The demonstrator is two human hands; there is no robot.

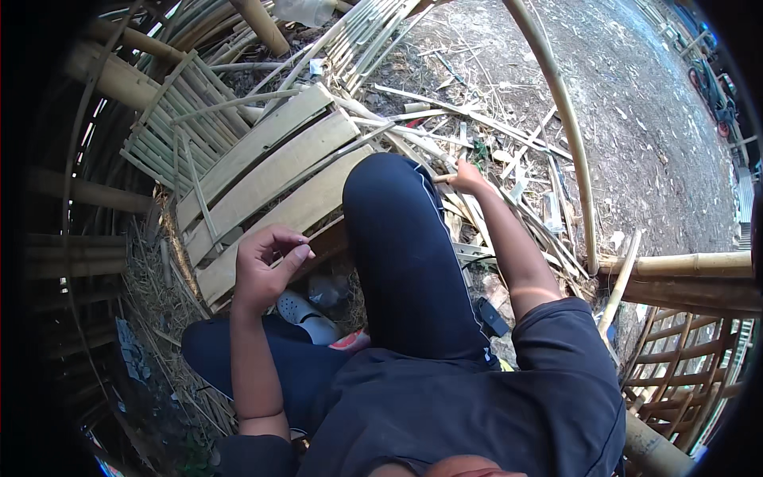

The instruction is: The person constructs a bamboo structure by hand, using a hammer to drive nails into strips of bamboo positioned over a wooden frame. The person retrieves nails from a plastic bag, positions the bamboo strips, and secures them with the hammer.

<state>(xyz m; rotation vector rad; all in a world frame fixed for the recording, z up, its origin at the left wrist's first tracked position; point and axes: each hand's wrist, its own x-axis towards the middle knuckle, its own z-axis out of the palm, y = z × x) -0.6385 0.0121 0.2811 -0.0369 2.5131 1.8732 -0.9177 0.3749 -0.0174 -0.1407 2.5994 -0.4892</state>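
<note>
My left hand (273, 261) is raised in front of the wooden bench, its thumb and fingers pinched together. Something tiny and dark shows at the fingertips, too small to name. Beyond my raised knee, my right hand (469, 176) is closed round a light wooden handle (442, 179). The handle's other end is hidden behind the knee, so its kind does not show. Between and beyond the hands lies a low bench of pale planks (278, 171). Thin bamboo strips (205, 191) lie across the planks.
A slatted bamboo panel (187, 119) adjoins the planks at the far left. Loose strips and litter (517, 147) cover the ground past my right hand. A bent bamboo pole (560, 87) and a horizontal pole (683, 265) stand at right. A black object (493, 316) lies beside my thigh.
</note>
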